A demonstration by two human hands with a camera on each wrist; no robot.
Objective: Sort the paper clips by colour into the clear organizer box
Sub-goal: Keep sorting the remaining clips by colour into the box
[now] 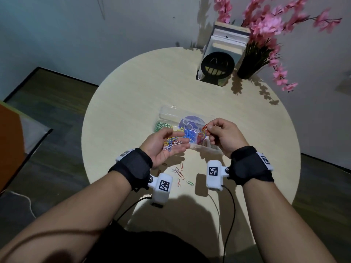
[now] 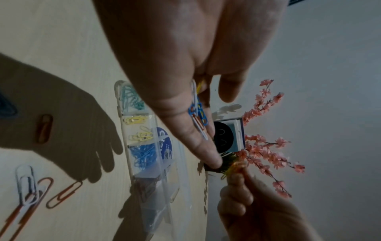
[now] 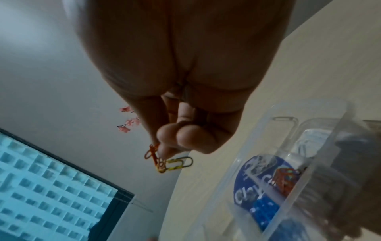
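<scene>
Head view shows your left hand (image 1: 164,144) turned palm up above the near edge of the clear organizer box (image 1: 187,128), fingers relaxed and nearly straight, carrying a small mixed bunch of paper clips (image 1: 172,142) in blue, yellow, pink and white on the palm and fingers. Your right hand (image 1: 224,136) is raised over the right part of the box, thumb and forefinger pinching an orange clip (image 1: 204,127), with the other fingers curled under. From the right wrist you can see that pinch holds the orange clip with a yellow clip (image 3: 179,163) hooked onto it, hanging just below your fingertips (image 3: 164,150). The box lies on the round table (image 1: 133,92), lid swung open away from you, with a blue round label on the lid. Its compartments hold green clips (image 1: 161,126) at your left end, then yellow clips (image 2: 137,120), then blue clips (image 1: 189,135), and a red and orange lot (image 1: 201,138) beneath your right hand. Loose clips (image 1: 179,172) in white, orange and green lie on the table between your wrists, apart from the box. At the far edge stand a row of books (image 1: 227,42) behind a black smiling-face bookend (image 1: 217,66), with a dark vase of pink flowers (image 1: 248,67) just beside them.
</scene>
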